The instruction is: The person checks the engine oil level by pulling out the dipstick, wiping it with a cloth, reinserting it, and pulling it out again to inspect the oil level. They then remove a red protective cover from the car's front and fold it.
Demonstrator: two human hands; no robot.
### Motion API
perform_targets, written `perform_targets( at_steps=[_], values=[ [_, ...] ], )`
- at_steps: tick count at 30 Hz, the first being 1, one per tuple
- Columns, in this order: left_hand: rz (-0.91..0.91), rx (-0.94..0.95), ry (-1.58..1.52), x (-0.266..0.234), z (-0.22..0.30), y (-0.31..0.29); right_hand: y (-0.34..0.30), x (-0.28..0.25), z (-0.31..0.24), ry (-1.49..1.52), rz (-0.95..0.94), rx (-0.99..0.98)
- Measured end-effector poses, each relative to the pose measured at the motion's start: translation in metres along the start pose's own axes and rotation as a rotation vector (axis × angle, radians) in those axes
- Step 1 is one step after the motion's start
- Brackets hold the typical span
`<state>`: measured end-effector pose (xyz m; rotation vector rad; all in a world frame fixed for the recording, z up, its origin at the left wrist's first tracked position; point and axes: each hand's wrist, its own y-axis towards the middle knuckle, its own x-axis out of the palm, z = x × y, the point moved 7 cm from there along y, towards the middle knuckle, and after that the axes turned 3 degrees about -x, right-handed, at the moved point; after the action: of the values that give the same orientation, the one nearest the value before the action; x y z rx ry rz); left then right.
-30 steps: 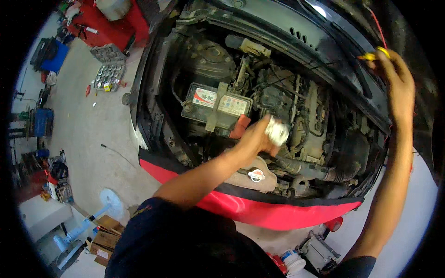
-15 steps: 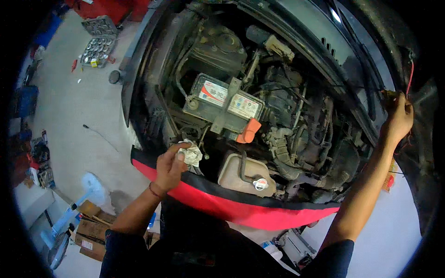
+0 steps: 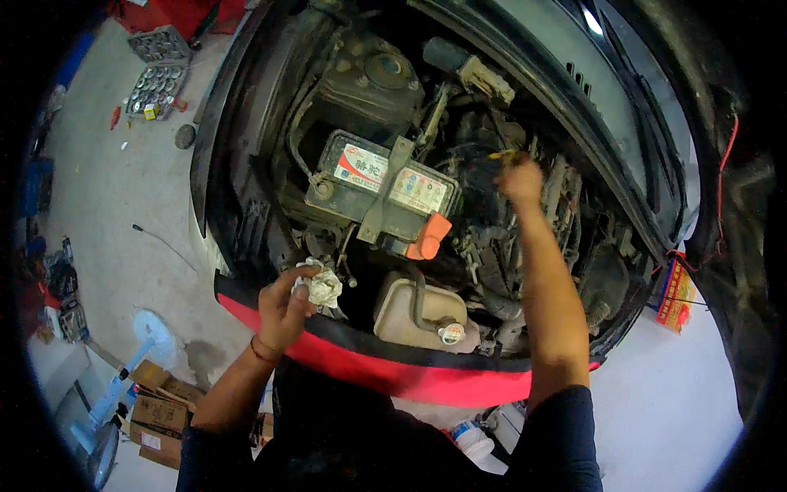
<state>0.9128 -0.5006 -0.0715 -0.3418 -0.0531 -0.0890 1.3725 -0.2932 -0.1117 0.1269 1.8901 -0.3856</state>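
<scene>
Head view looks down into an open engine bay (image 3: 270,205). Left hand (image 3: 283,307) is clenched on a crumpled white rag (image 3: 321,285) at the red front edge, near the cream coolant reservoir (image 3: 410,312), whose cap is on. Right hand (image 3: 520,180) reaches deep behind the battery (image 3: 381,184), fingers closed on a small yellow-tipped tool (image 3: 500,154).

One car, two hands, one rag

One battery (image 3: 381,187) is sitting in the car's engine bay (image 3: 459,164), one orange cap (image 3: 432,236) beside it, one pale tank (image 3: 410,307) in front; two hands are showing, the left hand (image 3: 283,307) gripping one rag (image 3: 321,287), the right hand (image 3: 520,180) reaching in.
</scene>
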Motion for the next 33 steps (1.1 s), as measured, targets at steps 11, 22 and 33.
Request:
perform_targets(
  at_steps=[11, 22, 33],
  values=[
    [0.072, 0.115, 0.209, -0.004, 0.0, 0.002, 0.026, 0.059, -0.026, -0.282, -0.548, -0.016],
    [0.099, 0.217, 0.348, -0.005, 0.018, 0.001, 0.032, 0.09, -0.042, -0.757, -0.417, -0.616],
    [0.19, 0.054, 0.027, -0.008, -0.021, -0.003, -0.049, -0.171, -0.061, -0.234, -0.014, -0.092]
  ],
)
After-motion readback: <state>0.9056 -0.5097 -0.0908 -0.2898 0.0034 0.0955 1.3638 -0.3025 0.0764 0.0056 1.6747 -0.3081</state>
